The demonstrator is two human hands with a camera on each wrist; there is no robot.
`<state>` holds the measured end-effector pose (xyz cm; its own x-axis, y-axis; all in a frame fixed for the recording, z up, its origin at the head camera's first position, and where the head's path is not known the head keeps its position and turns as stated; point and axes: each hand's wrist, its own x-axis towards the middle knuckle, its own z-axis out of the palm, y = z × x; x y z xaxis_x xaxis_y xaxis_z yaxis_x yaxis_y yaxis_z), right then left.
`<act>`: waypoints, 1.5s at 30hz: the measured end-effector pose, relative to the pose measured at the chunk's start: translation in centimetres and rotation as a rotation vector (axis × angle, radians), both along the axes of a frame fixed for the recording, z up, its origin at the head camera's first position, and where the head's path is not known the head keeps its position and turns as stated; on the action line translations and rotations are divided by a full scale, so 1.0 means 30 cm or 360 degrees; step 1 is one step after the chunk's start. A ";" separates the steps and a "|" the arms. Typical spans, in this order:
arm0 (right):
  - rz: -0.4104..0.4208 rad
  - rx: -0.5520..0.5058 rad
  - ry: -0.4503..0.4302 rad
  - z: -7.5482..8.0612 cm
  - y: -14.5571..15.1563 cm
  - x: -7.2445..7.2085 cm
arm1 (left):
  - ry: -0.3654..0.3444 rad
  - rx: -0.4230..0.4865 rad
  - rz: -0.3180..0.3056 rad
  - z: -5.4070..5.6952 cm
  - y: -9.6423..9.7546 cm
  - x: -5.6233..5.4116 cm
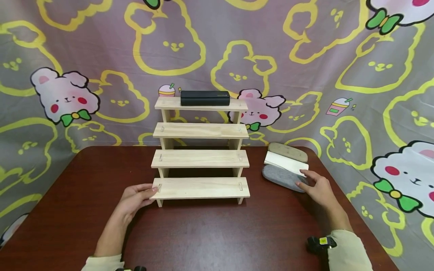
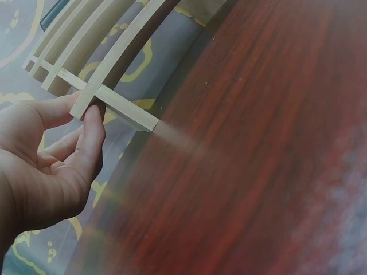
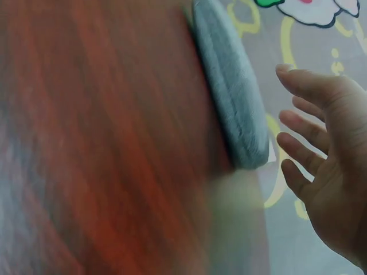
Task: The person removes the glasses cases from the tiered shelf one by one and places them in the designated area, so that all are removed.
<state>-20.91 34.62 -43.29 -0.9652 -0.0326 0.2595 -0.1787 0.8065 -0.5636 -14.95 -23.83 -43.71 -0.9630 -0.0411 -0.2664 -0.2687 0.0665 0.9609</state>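
A four-step wooden display stand (image 1: 200, 188) stands on the table. My left hand (image 1: 133, 199) pinches the left end of its lowest step, as the left wrist view also shows. A long black case (image 1: 205, 98) lies on the top step. On the right lie three elongated cases side by side, shaped like glasses cases: a grey felt-like one (image 1: 282, 177) in front, a white one (image 1: 285, 161) in the middle and a khaki one (image 1: 288, 151) behind. My right hand (image 1: 318, 190) is at the grey case's right end, fingers spread; a gap shows between them in the right wrist view.
The dark reddish-brown table (image 1: 217, 233) reaches toward me in front of the stand. A patterned cloth (image 1: 112, 45) with cartoon figures hangs behind it and along the right side. The cases lie near the table's right edge.
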 end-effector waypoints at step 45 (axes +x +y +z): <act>0.0687 -0.0796 0.0511 0.294 -0.407 0.029 | 0.0005 0.0002 0.0010 0.004 0.011 -0.002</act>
<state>-20.03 22.40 -34.47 -0.7670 -0.1963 0.6109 -0.6406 0.2869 -0.7122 -14.99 -23.48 -43.59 -0.9635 -0.0470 -0.2637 -0.2664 0.0637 0.9618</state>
